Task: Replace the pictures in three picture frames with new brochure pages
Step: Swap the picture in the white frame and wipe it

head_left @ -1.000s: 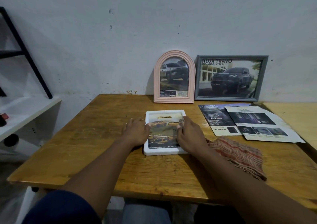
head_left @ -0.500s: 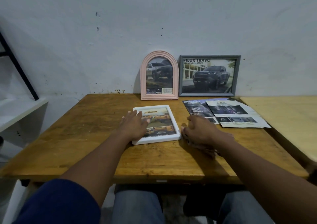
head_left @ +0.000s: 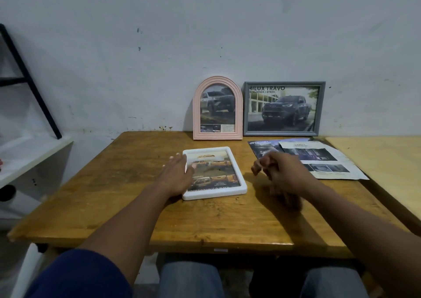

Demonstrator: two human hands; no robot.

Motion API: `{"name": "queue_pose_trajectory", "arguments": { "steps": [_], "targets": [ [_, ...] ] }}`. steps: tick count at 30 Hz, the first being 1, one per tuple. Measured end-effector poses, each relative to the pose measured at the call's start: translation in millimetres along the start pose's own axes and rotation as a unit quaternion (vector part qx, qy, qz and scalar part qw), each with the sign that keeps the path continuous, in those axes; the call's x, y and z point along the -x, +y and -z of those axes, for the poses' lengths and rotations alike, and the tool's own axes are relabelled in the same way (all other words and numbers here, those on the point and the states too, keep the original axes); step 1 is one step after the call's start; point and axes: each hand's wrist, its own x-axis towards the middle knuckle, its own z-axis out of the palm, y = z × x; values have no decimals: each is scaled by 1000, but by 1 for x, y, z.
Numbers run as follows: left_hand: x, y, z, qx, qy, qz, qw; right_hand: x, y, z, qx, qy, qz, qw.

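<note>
Varnished wood, moulded frames and printed paper against a matt wall.
The desk [head_left: 114,195] was brown wood, its varnish worn and scratched on top, with a gloss catching light along the front edge. The paler desk [head_left: 376,161] beside it looked like smoother, matt wood. The white frame [head_left: 243,187] looked like smooth plastic with a faint sheen; the pink frame [head_left: 196,115] was ribbed and matt, the grey frame [head_left: 282,133] moulded and dull. The brochure pages [head_left: 330,161] were thin printed paper, slightly shiny. The wall [head_left: 205,35] was matt paint, scuffed and speckled. The sleeve [head_left: 79,275] was dark blue cloth, the trousers [head_left: 189,279] faded denim.
</note>
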Motion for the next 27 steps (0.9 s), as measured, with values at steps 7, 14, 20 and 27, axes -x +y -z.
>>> {"name": "queue_pose_trajectory", "arguments": {
  "steps": [7, 14, 20, 27],
  "targets": [
    [-21, -14, 15, 31, 21, 26, 999, -90, -87, -18, -63, -21, 96, 993],
    [-30, -32, 5, 41, 36, 19, 998, -122, -108, -105, 88, -150, 194, 965],
    [-29, -25, -14, 30, 47, -16, 998, -115, -82, -121, 148, -137, 225, 953],
    [-26, -13, -13, 31, -13, 3, 999, -117, -82, -124, 121, -127, 221, 959]
  ]
}}
